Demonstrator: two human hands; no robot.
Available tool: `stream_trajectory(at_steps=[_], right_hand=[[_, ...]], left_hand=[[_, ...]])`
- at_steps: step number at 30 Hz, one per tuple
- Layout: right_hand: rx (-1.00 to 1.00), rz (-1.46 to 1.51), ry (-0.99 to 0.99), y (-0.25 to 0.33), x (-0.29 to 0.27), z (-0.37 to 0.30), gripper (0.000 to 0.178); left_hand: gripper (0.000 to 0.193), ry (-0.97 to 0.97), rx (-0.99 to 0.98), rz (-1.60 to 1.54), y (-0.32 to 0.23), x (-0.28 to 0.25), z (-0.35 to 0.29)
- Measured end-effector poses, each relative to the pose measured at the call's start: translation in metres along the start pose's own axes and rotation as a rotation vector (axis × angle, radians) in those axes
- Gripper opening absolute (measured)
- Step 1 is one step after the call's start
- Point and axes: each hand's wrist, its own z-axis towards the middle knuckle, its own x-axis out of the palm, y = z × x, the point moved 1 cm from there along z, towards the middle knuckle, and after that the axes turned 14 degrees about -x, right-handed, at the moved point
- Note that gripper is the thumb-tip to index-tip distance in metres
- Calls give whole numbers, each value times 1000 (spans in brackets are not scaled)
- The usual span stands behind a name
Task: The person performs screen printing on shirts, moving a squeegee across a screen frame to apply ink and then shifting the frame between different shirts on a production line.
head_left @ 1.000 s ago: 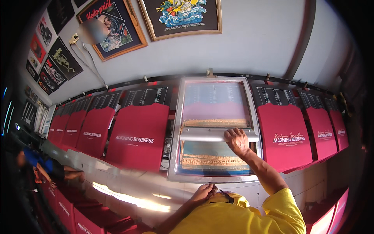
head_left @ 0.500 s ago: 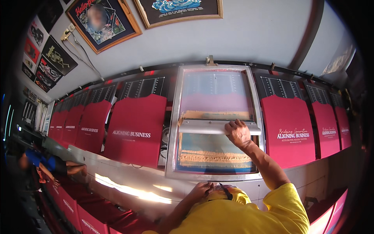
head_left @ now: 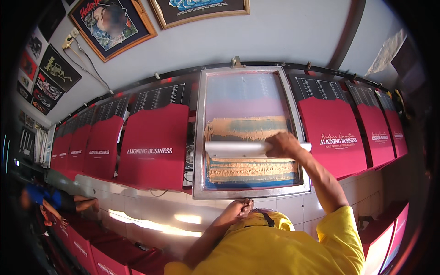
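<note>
A screen-printing frame (head_left: 199, 114) with a metal border lies over one of the red shirts. Across its mesh rests a long pale squeegee (head_left: 233, 149), tilted a little. My right hand (head_left: 283, 145) is wrapped around the squeegee's bar, right of its middle. Thick tan ink (head_left: 252, 171) lies in ridged bands on the near side of the squeegee, and more ink (head_left: 263, 126) spreads beyond it. Close to the frame's near edge, in front of my chest, my left hand (head_left: 239, 210) has its fingers curled together; what they hold, if anything, is hidden.
Printed red shirts on dark boards flank the frame, including a left shirt (head_left: 153, 146) and a right shirt (head_left: 331, 133). A rail (head_left: 261, 64) with a clamp (head_left: 237, 62) runs behind. More red shirts (head_left: 105, 261) line the lower left, where another person (head_left: 50, 197) stands.
My right hand has drawn the squeegee nearer to me across the mesh. More tan ink shows beyond it. My left hand stays curled near the frame's front; the whole view has shifted slightly.
</note>
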Motion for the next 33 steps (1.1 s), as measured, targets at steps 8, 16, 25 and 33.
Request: stream_trajectory(at_steps=[8,16,25,33], right_hand=[[-206,-328,-551,50,103,-65,16],[-171,-284,-481,48,89,-63,20],[-93,-292,-572,2,101,-108,21],[-166,-285,-637,17,95,-115,22]], left_hand=[[27,6,69,79,10,-11,2],[55,-1158,882,1898,-106,59,-99],[41,-1218,789,1947,-121,-7,-63],[33,-1249,955,1965,-102,-9,-70]])
